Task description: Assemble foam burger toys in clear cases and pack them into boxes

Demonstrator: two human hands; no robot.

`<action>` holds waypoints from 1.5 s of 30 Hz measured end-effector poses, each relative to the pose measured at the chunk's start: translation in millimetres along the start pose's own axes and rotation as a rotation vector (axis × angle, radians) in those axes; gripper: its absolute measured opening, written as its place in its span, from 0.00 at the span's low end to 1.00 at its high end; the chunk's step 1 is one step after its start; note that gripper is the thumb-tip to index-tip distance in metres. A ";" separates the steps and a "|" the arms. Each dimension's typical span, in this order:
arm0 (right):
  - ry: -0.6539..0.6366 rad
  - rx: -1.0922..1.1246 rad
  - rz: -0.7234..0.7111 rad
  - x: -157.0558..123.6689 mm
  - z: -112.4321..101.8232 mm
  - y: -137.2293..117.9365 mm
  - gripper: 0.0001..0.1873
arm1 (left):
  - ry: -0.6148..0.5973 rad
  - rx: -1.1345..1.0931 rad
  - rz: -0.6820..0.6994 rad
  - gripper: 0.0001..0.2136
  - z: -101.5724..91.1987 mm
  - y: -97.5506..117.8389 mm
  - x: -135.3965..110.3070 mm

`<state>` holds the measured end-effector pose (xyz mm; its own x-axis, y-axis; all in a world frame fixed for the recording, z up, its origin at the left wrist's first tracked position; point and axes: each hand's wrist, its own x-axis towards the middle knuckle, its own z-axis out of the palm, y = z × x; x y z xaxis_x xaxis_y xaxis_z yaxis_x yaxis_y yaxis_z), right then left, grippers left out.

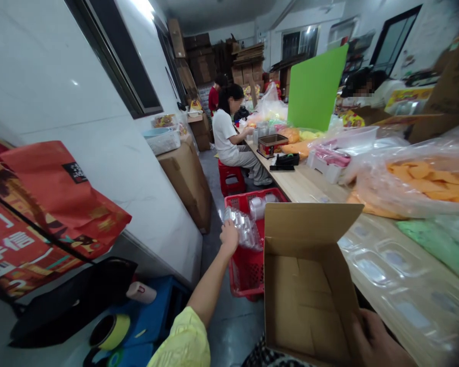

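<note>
The left hand [228, 237] reaches forward out of a yellow sleeve [185, 341], fingers loosely curled, right at the nearer of two clear plastic stacks [243, 229] in a red basket [252, 196]. Whether it has hold of the stack I cannot tell. The stack lies tilted, its long axis slanting across the basket; the second stack [260, 205] sits just behind it.

The right hand [377, 341] is blurred and cut off by the lower edge, against the side of an open cardboard box [306, 300]; its grip is hard to make out. The box stands at the table [302, 183] edge, one flap [309, 224] raised.

On the table lie clear trays [382, 265], cut off at right, their count unclear. Farther along, a person [225, 137] sits on a red stool [231, 176].
</note>
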<state>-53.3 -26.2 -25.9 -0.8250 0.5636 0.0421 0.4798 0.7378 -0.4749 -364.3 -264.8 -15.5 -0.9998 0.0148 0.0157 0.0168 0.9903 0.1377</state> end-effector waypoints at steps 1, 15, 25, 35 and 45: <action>-0.002 0.007 0.008 -0.6 0.1 -0.9 0.14 | -0.002 0.002 0.000 0.22 0.0 0.6 0.0; 0.039 0.053 -0.094 -4.9 -6.9 -8.2 0.13 | 0.030 -0.014 -0.039 0.23 -3.1 5.9 0.4; 0.016 0.066 -0.065 -3.5 1.9 -4.6 0.14 | 0.024 -0.022 -0.040 0.21 -2.9 5.7 2.2; -0.042 0.121 0.019 -1.7 0.0 -3.3 0.13 | -0.024 0.007 -0.104 0.15 -10.4 10.0 24.5; -0.001 0.139 -0.046 -3.2 8.9 4.5 0.14 | -0.037 0.125 -0.089 0.15 -15.9 18.9 50.2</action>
<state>-51.1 -28.0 -36.0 -0.8453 0.5303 0.0659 0.3958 0.7041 -0.5896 -414.0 -247.5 3.6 -0.9971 -0.0706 -0.0278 -0.0710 0.9974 0.0126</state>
